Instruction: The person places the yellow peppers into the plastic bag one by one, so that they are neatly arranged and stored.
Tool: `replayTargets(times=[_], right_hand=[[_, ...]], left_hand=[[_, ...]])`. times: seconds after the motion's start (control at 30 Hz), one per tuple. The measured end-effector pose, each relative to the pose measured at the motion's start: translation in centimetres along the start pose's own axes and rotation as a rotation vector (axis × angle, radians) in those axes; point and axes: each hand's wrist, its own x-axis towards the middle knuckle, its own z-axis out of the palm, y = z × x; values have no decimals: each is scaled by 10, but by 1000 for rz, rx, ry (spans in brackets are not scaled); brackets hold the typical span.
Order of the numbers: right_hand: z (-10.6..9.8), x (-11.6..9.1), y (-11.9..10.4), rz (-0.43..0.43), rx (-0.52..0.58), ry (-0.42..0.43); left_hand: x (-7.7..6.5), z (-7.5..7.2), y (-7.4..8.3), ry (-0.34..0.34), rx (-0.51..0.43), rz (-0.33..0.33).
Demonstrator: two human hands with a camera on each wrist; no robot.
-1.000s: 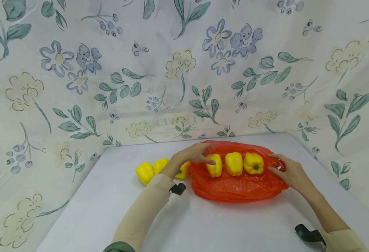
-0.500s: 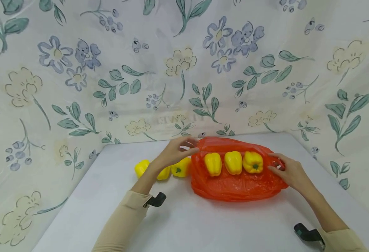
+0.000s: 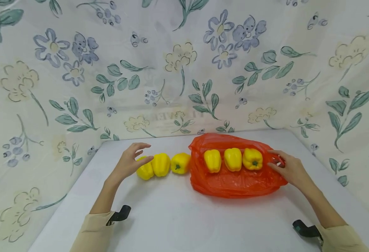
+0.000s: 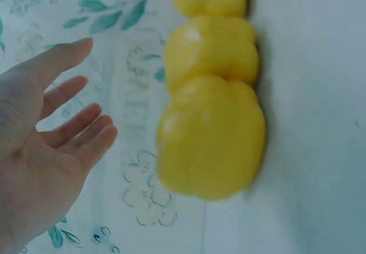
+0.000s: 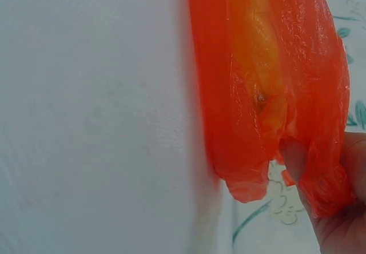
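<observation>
Three yellow bell peppers, among them the middle one (image 3: 233,159), sit in a row within a spread red plastic bag (image 3: 235,189). To the bag's left, three more stand in a line on the table: the left pepper (image 3: 145,172), the middle pepper (image 3: 161,164) and the right pepper (image 3: 180,163), which is right at the bag's edge. My left hand (image 3: 128,163) is beside the leftmost pepper, fingers spread and holding nothing; the left wrist view shows a gap between hand (image 4: 51,134) and pepper (image 4: 211,139). With finger and thumb, my right hand (image 3: 291,169) pinches the bag's right end.
The white table (image 3: 184,224) has its back edge close to a floral curtain (image 3: 178,70). Black camera mounts sit on the left wrist (image 3: 119,214) and the right wrist (image 3: 307,230). In the right wrist view, the bag's plastic (image 5: 317,48) hangs in loose folds.
My left hand has moved left, from over the peppers in the bag to beside the leftmost loose pepper. My right hand stays at the bag's right end.
</observation>
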Motion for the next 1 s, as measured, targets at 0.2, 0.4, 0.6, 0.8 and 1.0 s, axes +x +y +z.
replayTargets(times=[0.2,0.4,0.6,0.8,1.0], right_hand=[[1,1,-1,-17,-10,1],[3,-1,-2,-18,-3,9],[4,-5,-3,-16,-11,12],[4,-7,-3,-17,-10,17],[3,-4,-6,-8,-4,-2]], left_hand=[[-8,-2,-16,1,140,-42],[-11,-12,-28,-138,165,-153],[-13,-16,-36,-243,189,-240],[-10,-13,-40,-303,210,-257],[-15,-13,-42,-322,222,-262]])
